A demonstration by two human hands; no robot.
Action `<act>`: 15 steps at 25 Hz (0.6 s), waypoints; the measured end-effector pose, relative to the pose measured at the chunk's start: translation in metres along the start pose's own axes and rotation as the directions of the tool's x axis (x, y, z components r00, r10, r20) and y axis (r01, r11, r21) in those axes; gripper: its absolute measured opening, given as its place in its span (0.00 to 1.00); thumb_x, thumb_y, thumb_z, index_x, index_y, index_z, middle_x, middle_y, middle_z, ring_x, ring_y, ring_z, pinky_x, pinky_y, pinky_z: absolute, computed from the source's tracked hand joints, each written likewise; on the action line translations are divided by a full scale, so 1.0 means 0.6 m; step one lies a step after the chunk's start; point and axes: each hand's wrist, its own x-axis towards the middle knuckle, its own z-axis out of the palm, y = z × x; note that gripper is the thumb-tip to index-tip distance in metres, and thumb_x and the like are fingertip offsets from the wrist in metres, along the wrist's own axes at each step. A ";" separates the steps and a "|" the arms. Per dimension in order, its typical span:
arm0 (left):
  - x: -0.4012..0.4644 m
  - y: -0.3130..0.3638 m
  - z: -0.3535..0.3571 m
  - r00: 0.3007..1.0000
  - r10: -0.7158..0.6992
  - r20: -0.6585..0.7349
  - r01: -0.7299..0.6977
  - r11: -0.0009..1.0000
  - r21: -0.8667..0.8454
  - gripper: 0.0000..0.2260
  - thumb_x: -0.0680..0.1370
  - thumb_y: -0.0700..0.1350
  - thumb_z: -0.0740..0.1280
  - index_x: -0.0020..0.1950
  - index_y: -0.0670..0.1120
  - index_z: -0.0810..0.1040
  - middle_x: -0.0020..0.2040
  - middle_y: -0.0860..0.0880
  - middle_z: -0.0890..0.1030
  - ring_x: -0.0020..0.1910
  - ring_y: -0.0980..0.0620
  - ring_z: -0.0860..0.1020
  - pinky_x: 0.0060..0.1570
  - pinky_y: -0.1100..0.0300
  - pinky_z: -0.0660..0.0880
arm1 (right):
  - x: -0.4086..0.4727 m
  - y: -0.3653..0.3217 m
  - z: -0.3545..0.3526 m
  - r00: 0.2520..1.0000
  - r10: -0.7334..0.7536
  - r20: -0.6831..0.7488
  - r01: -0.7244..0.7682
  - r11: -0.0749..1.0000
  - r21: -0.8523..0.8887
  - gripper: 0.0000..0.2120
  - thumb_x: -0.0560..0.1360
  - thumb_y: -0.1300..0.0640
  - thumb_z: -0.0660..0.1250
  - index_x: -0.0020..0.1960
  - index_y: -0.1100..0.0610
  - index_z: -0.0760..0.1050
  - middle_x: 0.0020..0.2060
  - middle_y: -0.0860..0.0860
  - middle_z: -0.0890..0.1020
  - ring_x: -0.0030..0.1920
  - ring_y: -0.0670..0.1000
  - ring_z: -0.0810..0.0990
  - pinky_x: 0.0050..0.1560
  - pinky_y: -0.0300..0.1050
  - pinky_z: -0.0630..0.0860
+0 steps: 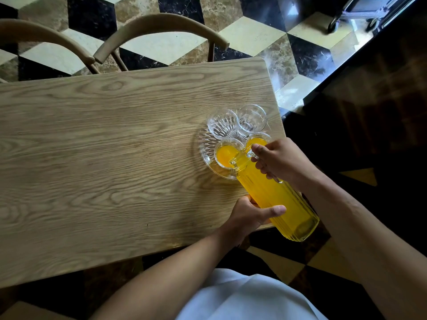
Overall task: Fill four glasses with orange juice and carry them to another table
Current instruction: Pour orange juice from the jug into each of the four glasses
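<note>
About halfway through filling: of 4 glasses on the glass tray (204, 146) near the surface's (115, 146) right end, 2 hold juice, 2 beyond them are empty. Carrying remains. 1 pitcher (275, 197) tilts over the near-left glass (225, 155); right hand (282, 160) fingers grip its handle, left hand (249, 218) fingers wrap its body.

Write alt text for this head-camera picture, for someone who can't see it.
Two bare hands tilt a ribbed glass pitcher of orange juice over four glasses on a clear glass tray at a wooden table's corner. The near two glasses hold juice; the far two are empty.
</note>
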 end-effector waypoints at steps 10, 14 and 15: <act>0.001 -0.006 -0.003 1.000 -0.011 -0.008 0.011 1.000 -0.006 0.21 0.67 0.51 0.85 0.57 0.51 0.83 0.53 0.48 0.90 0.53 0.48 0.89 0.54 0.49 0.86 | 0.001 -0.003 0.004 1.000 0.005 0.002 -0.005 1.000 -0.005 0.23 0.82 0.46 0.65 0.38 0.61 0.83 0.29 0.54 0.83 0.29 0.53 0.79 0.35 0.51 0.77; 0.004 -0.011 -0.005 1.000 -0.011 -0.022 0.011 1.000 0.004 0.22 0.65 0.52 0.85 0.55 0.51 0.84 0.52 0.48 0.90 0.53 0.47 0.89 0.56 0.45 0.86 | -0.001 -0.002 0.006 1.000 -0.010 -0.006 0.010 1.000 -0.024 0.23 0.82 0.45 0.65 0.38 0.61 0.83 0.28 0.53 0.83 0.28 0.52 0.79 0.34 0.50 0.77; 0.006 -0.012 -0.006 1.000 -0.011 -0.028 0.011 1.000 0.007 0.23 0.64 0.53 0.85 0.55 0.51 0.83 0.52 0.47 0.90 0.53 0.47 0.89 0.57 0.44 0.85 | -0.002 -0.002 0.006 1.000 -0.013 -0.006 0.013 1.000 -0.023 0.23 0.82 0.45 0.65 0.37 0.60 0.83 0.28 0.53 0.83 0.27 0.52 0.79 0.33 0.50 0.77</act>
